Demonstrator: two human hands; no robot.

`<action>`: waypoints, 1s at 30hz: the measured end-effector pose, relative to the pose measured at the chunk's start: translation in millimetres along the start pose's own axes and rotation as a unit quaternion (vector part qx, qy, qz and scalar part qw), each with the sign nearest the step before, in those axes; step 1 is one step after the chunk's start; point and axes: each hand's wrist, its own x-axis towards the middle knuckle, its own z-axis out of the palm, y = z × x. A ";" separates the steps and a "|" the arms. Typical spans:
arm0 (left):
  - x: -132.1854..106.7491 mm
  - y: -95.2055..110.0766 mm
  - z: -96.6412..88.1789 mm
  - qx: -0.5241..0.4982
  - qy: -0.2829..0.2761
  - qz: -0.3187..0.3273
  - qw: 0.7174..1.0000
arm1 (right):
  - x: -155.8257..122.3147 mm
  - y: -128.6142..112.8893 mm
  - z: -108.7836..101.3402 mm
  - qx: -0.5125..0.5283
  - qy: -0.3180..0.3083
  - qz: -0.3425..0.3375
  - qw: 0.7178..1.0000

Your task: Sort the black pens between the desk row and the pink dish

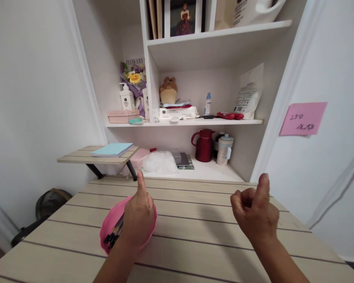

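My left hand (138,216) is held over a pink bowl (110,218), hiding the bowl's right part. One digit points straight up while the other fingers look folded, with nothing showing in them. Several slim dark sticks with light bands, like pens or brushes (114,232), lie in the bowl. To the right, my right hand (256,210) is raised above the wooden table (194,243), thumb up and fingers curled into a fist. No object shows in that fist.
A small raised stand (76,155) with blue paper (113,149) stands at the table's back left. Behind are white shelves holding a red jug (204,145), a lidded cup (224,149), a white plastic bag (161,162) and bottles. A pink note (303,118) sticks to the right wall.
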 end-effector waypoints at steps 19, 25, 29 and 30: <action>15.3 -47.4 -7.0 0.062 -0.118 0.046 0.990 | -20.2 -16.8 4.3 0.089 -0.337 -0.047 0.936; -9.4 -134.4 -1.8 0.070 -0.286 -0.220 0.930 | -44.2 1.6 -3.4 0.106 -0.420 -0.056 0.900; -24.1 -145.5 2.6 0.031 -0.343 -0.228 0.911 | -59.2 15.2 -6.6 0.120 -0.447 -0.058 0.885; -25.6 -144.2 3.3 0.026 -0.349 -0.226 0.909 | -63.4 17.4 -7.0 0.124 -0.453 -0.057 0.881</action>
